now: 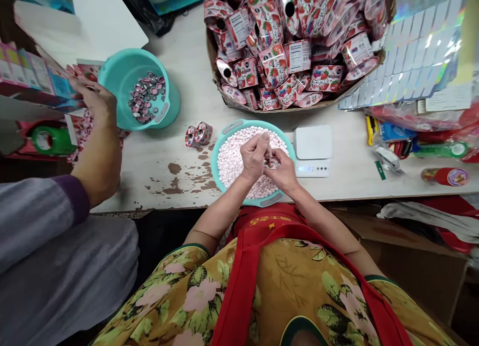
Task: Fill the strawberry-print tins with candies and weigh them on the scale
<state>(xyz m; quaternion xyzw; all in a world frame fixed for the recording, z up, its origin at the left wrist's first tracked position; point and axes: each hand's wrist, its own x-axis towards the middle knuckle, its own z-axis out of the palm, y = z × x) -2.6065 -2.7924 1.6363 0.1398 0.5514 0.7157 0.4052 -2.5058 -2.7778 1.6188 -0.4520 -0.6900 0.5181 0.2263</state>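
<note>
My two hands meet over a teal basin (221, 147) full of small pale pink candies (232, 159). In my right hand (282, 171) sits a small strawberry-printed pouch (273, 163), gripped by closed fingers. My left hand (255, 155) is pinched, fingertips raised just above the pouch's mouth; what it pinches is too small to name. Two more such pouches (199, 134) lie on the table left of the basin.
A small white scale (313, 149) stands right of the basin. Behind it, a cardboard box (299, 42) heaped with printed pouches. A co-worker's arm (98, 136) reaches at left beside a teal tub (125, 74) of small metallic pieces. Holographic sticker sheets (415, 52) and clutter lie right.
</note>
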